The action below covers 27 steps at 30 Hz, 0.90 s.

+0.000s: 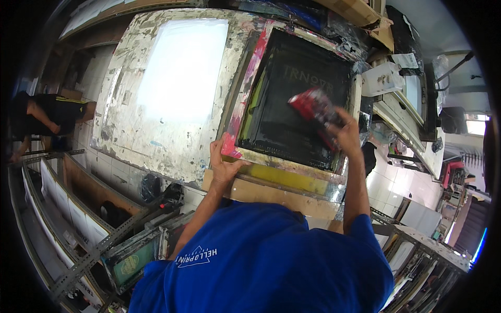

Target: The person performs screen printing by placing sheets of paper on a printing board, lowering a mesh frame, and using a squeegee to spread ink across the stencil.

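A screen-printing frame [251,65] with pink and pale ink stains lies on the worktable before me. Its mesh [282,112] is dark, with faint lettering toward the far part. My left hand [225,166] grips the frame's near left corner, thumb along the near edge. In my right hand [346,131] is a squeegee [313,107] smeared with red and dark ink, blurred by motion. It is tilted over the right half of the mesh; whether its blade touches is hard to tell. Left of the frame, a bright white rectangle [185,68] lies on the stained board [130,130].
A whitish plastic container [383,79] stands beyond the frame's right side. Racks with panels [78,201] fill the lower left, and shelving [422,250] the lower right. Another person [49,117] in dark clothes is at far left. Cardboard [360,13] sits at the back.
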{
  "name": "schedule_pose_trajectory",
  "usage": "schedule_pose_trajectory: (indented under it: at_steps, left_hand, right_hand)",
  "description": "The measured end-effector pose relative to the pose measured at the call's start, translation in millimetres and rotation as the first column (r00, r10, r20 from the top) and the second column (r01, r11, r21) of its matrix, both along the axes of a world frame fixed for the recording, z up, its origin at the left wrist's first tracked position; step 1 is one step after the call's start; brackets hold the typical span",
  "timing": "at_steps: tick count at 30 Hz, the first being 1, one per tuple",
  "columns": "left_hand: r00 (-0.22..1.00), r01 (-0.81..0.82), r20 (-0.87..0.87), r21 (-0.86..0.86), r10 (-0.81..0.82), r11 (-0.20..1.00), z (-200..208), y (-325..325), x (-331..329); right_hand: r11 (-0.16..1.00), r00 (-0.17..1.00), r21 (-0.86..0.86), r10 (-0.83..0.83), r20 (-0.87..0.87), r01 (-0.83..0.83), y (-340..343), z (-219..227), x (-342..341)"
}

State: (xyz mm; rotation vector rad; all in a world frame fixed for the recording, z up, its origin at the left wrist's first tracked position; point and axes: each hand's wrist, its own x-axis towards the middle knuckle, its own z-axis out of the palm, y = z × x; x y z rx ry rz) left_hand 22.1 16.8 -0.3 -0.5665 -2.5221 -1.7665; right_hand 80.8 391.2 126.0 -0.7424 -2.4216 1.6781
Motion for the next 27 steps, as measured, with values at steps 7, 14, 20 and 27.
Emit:
schedule_pose_trajectory:
  at_steps: [7, 14, 20, 27]
  left_hand:
    - [0.999, -0.002, -0.037, 0.0, 0.002, 1.0, -0.9, -0.9, 0.9]
    - [0.998, -0.005, -0.058, 0.014, 0.006, 1.0, -3.8, -1.0, -0.5]
    - [0.996, 0.012, -0.091, -0.018, -0.013, 1.0, -9.7, -2.9, -3.1]
    - [0.987, -0.021, -0.16, -0.115, 0.003, 0.993, 1.0, 0.5, -6.3]
  right_hand:
    - [0.72, 0.951, 0.634, 0.295, 0.091, -0.284, -91.0, 9.0, 32.0]
    - [0.787, 0.964, 0.577, 0.266, 0.003, -0.218, -99.0, 22.1, 29.5]
    - [0.734, 0.933, 0.61, 0.359, 0.025, -0.299, -94.3, 17.9, 29.2]
    - [0.538, 0.938, 0.773, 0.273, 0.216, -0.335, -112.3, -18.9, 31.0]
